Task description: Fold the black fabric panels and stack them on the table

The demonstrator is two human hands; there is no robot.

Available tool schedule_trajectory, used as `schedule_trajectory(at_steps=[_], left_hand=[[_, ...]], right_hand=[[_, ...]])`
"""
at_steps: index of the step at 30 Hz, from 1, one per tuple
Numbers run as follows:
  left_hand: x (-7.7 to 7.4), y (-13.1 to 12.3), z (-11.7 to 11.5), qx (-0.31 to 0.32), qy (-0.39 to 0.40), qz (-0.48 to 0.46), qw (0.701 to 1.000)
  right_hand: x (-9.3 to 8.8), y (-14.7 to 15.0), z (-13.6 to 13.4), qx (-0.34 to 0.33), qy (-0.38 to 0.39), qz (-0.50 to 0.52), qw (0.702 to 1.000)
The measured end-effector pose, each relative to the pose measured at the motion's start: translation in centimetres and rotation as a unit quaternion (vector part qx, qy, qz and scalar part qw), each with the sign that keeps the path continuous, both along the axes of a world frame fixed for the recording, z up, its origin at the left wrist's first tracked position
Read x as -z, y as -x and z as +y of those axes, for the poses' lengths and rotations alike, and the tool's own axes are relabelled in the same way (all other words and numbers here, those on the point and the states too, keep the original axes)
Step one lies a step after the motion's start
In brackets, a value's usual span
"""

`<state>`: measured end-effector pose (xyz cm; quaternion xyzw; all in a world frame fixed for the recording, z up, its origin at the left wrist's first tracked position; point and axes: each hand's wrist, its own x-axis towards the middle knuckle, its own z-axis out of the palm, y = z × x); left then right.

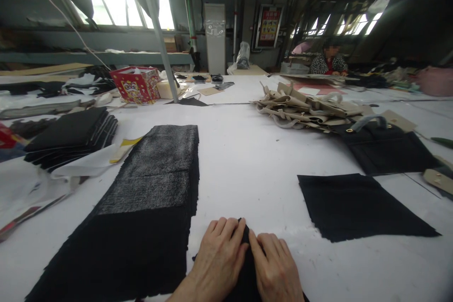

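At the bottom centre of the white table (pixel 247 160), my left hand (pixel 218 257) and my right hand (pixel 275 266) lie side by side on a small piece of black fabric (pixel 246 269). The fingers of both hands are held together and press down on the cloth, whose top corner peeks out between them. Most of that piece is hidden under my hands. A long stack of black fabric pieces (pixel 141 217) lies just left of my left hand. A single black fabric square (pixel 357 205) lies to the right.
A pile of folded black cloth (pixel 71 137) sits at the left beside white paper. Beige bag parts (pixel 307 108) and a black bag (pixel 385 148) lie at the right rear. A red box (pixel 136 84) stands at the back. Another person (pixel 329 61) sits far behind.
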<state>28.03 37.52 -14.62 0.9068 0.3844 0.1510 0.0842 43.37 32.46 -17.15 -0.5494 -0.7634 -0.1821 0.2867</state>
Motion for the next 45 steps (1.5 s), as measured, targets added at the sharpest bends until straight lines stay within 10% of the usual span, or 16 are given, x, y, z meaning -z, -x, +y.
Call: schedule_trajectory(at_steps=[27, 37, 45], left_hand=[[-0.4, 0.7, 1.4, 0.096, -0.195, 0.014, 0.976], [3.7, 0.6, 4.4, 0.134, -0.245, -0.086, 0.956], [4.1, 1.0, 4.3, 0.145, -0.286, -0.014, 0.947]], right_hand=[[0.2, 0.5, -0.3, 0.062, 0.059, 0.057, 0.995], [1.1, 1.0, 1.7, 0.126, 0.071, 0.071, 0.987], [1.0, 0.8, 0.7, 0.117, 0.085, 0.064, 0.987]])
